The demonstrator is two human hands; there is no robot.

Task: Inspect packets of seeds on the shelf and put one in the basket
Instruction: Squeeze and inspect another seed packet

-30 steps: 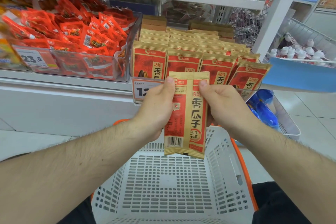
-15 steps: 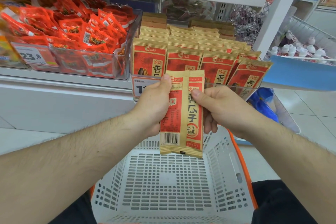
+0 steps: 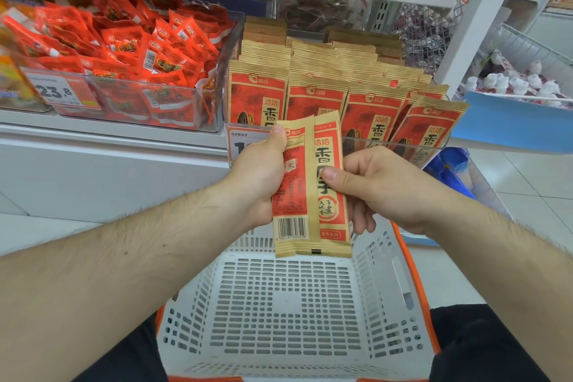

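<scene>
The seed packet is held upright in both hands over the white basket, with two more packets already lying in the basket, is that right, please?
Not quite: the head view shows the white basket holds no packets. Otherwise yes: the seed packet is upright over it, gripped by the left hand and right hand.

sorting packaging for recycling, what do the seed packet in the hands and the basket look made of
Seed packet: looks like matte kraft paper, tan with a dull surface and crimped ends; any inner lining is not visible. Basket: moulded white plastic, slotted walls, orange rim.
</scene>
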